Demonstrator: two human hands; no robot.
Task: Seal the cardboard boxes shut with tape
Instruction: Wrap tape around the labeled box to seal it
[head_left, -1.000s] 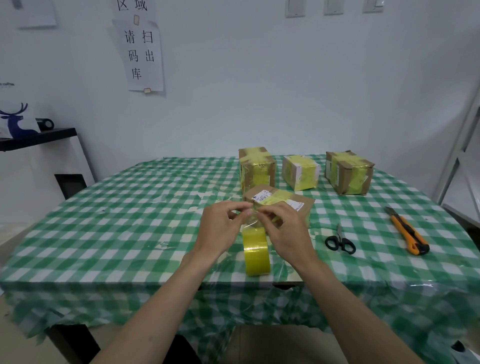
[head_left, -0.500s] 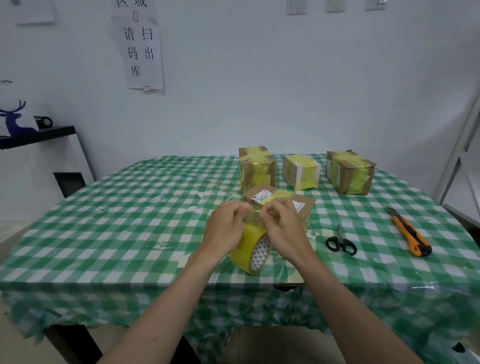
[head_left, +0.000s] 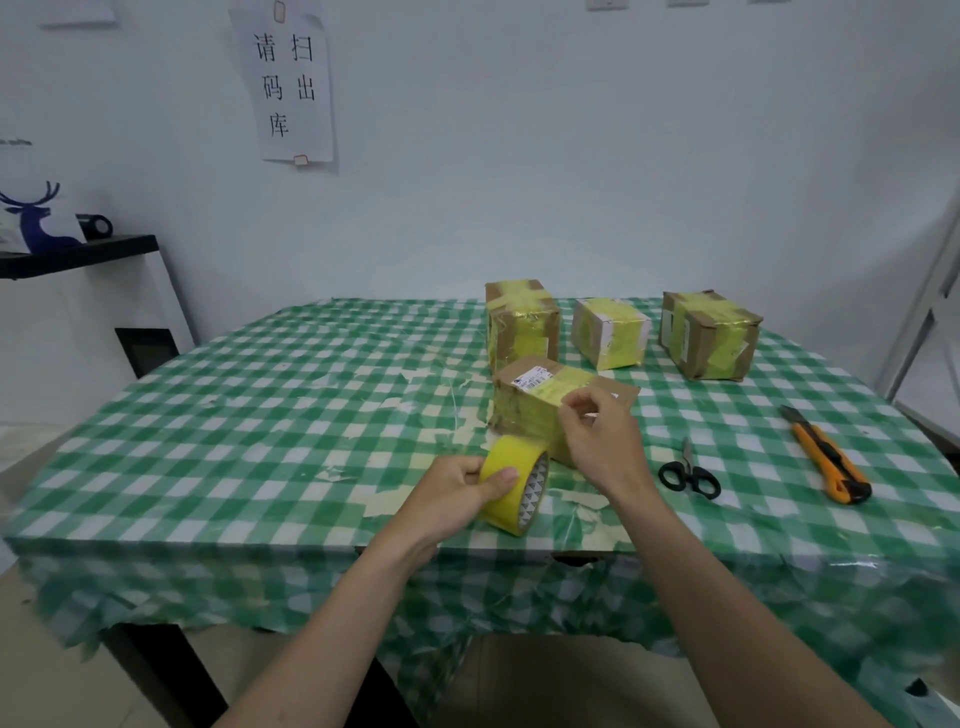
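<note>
A green checked tablecloth (head_left: 249, 415) covered the table. Nearest, the yellow tape roll (head_left: 514, 491) was gripped by the left hand (head_left: 457, 496), thumb curled over its rim. Just beyond, the right hand (head_left: 602, 441) was raised with fingertips pinched together, apparently on the tape's end, over the cardboard box (head_left: 530, 405). Three taped boxes (head_left: 522, 322) stood farther behind.

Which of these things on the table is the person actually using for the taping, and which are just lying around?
In use:
tape roll, held by left hand
nearest box, under right hand

Lying about:
scissors
orange utility knife
three taped boxes behind
</note>
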